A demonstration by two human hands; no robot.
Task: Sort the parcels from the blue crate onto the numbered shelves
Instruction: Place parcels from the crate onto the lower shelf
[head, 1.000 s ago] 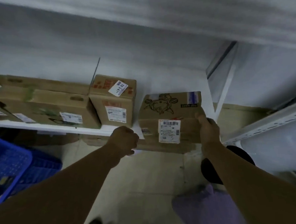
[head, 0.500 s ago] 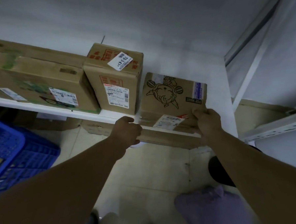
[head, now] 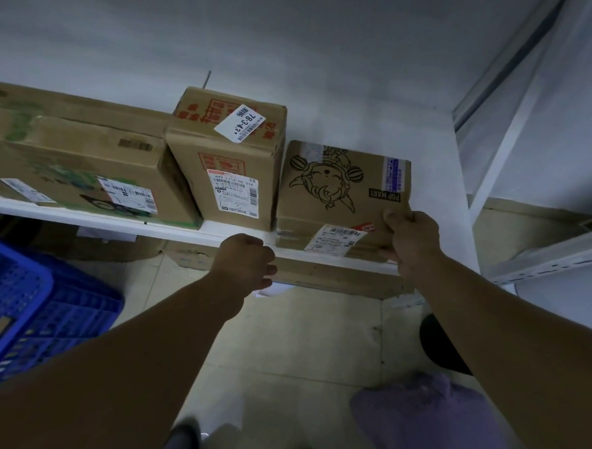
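Basically the parcel (head: 337,187) looks stiff and light: right hand (head: 413,238) pinches its near-right corner, left hand (head: 245,261) sits curled and empty by the shelf (head: 171,227) edge, so hold corners.

Brown parcel (head: 341,194) w/ black cartoon print, blue/white label; blue crate (head: 35,306), perforated; shelf (head: 171,227) white; floor (head: 294,344) beige.
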